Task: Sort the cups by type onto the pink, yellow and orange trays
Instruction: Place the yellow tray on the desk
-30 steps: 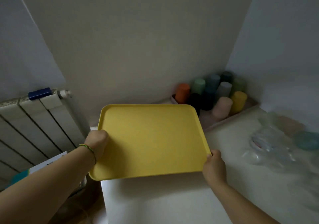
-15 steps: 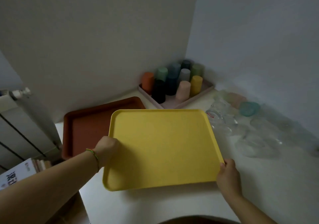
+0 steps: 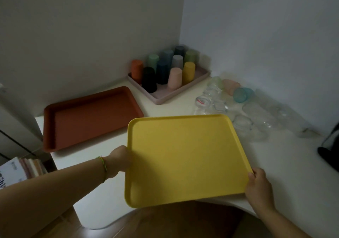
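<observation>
I hold an empty yellow tray (image 3: 183, 157) over the near part of the white table (image 3: 286, 164). My left hand (image 3: 119, 159) grips its left edge and my right hand (image 3: 258, 184) grips its near right corner. An empty orange tray (image 3: 91, 118) lies on the table at the left. A pink tray (image 3: 165, 96) in the far corner carries several upturned coloured plastic cups (image 3: 163, 68). Several clear glass cups (image 3: 247, 116) lie along the right wall, with a teal cup (image 3: 242, 94) and a pink cup (image 3: 231, 86) among them.
Two walls meet behind the pink tray. A radiator (image 3: 11, 127) stands at the left, with stacked books (image 3: 20, 169) below it. A dark object (image 3: 330, 146) sits at the right edge of the table. Wooden floor shows below the table's front edge.
The yellow tray has moved right and toward me, uncovering the whole orange tray. Both hands keep their grip. The view has swung right and down.
</observation>
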